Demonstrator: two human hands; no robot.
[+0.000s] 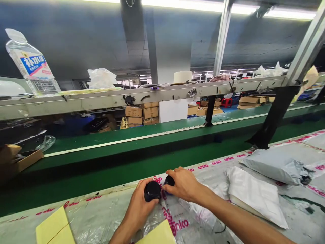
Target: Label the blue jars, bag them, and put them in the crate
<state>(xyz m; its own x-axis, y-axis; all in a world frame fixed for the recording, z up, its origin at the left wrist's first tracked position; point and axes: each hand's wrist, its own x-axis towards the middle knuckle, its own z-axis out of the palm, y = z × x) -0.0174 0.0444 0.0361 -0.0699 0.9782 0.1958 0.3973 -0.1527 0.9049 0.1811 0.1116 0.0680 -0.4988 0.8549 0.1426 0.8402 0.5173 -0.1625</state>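
Note:
My left hand (141,200) is wrapped around a black round piece (153,190) with a flat top, like a capped jar; what lies below its top is mostly hidden. Beside it, my right hand (182,184) grips a second, similar black round piece (169,180) between thumb and fingers. The two pieces are close together but apart, near the far edge of the plastic-covered table (101,217). Yellow card (157,235) lies at the near edge, just below my left hand.
Another yellow sheet (54,227) lies at the left. White padded packages (255,195) and a grey plastic mailer (276,166) sit on the right. Beyond the table runs a green conveyor belt (114,166), under a metal shelf rail (106,98) carrying a plastic bottle (33,64). A black-wrapped post (273,118) stands at right.

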